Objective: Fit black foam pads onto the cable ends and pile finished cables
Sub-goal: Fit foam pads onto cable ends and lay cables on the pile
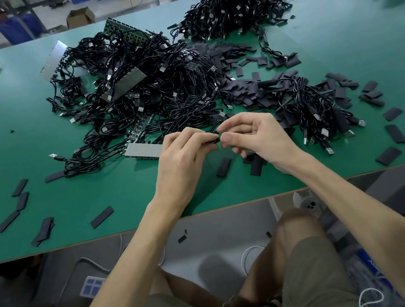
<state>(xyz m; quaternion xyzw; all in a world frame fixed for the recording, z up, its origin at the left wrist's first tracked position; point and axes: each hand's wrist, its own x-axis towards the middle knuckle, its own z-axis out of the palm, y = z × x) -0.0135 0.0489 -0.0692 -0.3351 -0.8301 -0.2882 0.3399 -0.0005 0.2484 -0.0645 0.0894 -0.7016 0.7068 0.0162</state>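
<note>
1. Head view: the left hand (183, 156) pinches a black foam pad (212, 140) over the green table (95, 194), close to its near edge.
2. The right hand (255, 138) pinches the cable end (216, 126) against that pad.
3. The tangled cable pile (144, 88) lies just behind the hands, with loose pads (223, 167) scattered around.

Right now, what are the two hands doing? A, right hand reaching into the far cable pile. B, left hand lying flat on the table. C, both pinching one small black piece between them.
C: the left hand and right hand meet above the green table, fingers pinching the small black piece between them.
</note>
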